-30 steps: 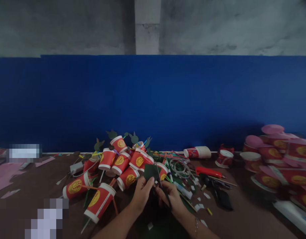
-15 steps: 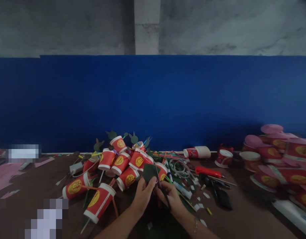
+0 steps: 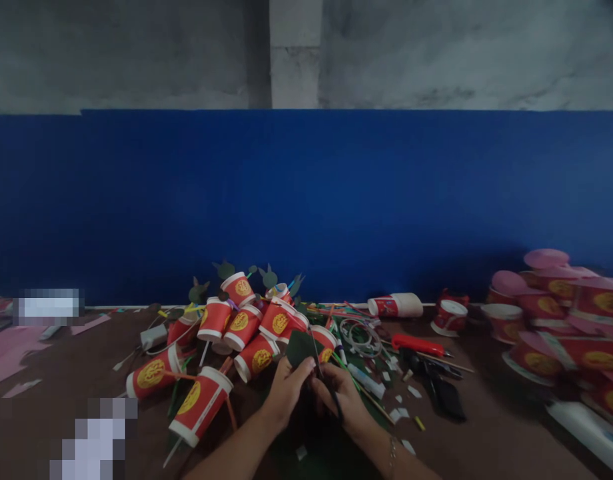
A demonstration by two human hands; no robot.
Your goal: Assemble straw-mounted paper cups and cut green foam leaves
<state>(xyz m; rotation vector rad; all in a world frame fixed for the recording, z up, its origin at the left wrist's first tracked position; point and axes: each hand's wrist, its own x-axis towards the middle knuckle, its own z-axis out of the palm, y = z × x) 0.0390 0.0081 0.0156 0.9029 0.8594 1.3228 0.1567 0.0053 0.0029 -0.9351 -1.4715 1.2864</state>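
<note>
My left hand [image 3: 290, 385] pinches a piece of dark green paper [image 3: 301, 347] between thumb and fingers. In my right hand [image 3: 340, 393] is a pair of scissors [image 3: 316, 348], its dark handle loop looped about the fingers. The blades point up and away from me, against the right side of the paper. Both hands are close together over a dark green sheet [image 3: 306, 460] on the table. Just behind the paper lies a heap of red paper cups [image 3: 242, 327] with yellow emblems, some with straws and dark green cut-out shapes attached.
Stacked red cups with pink discs [image 3: 546, 303] stand at the right. Nearer are a glue gun [image 3: 439, 387], a red utility knife [image 3: 419, 344], coiled clear tubing [image 3: 360, 337] and paper scraps [image 3: 399, 414]. Pink paper [image 3: 11, 350] lies far left, and a blue wall panel [image 3: 306, 200] rises behind.
Both hands keep nearly the same place, with the paper and scissors shifted only very slightly. Nothing has been let go or taken up.
</note>
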